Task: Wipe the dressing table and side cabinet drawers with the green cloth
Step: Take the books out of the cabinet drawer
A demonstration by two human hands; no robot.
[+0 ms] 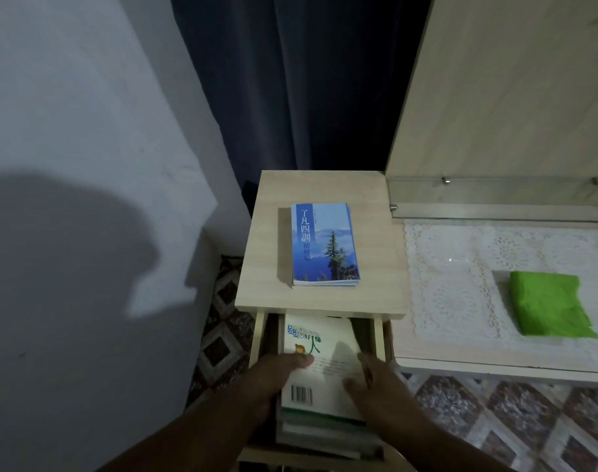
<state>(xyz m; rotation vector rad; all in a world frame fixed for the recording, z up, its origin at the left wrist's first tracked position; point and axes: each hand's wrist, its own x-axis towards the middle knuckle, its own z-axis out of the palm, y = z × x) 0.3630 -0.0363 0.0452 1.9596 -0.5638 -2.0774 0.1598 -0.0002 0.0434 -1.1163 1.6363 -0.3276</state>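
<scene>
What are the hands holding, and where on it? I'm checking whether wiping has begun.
Both hands grip the white book in the open drawer: left hand at its left edge, right hand at its right edge.

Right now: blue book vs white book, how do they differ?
The blue book lies untouched on the side cabinet top; the white book tops a stack in the open drawer, gripped by the left hand and right hand. Both lie flat.
</scene>
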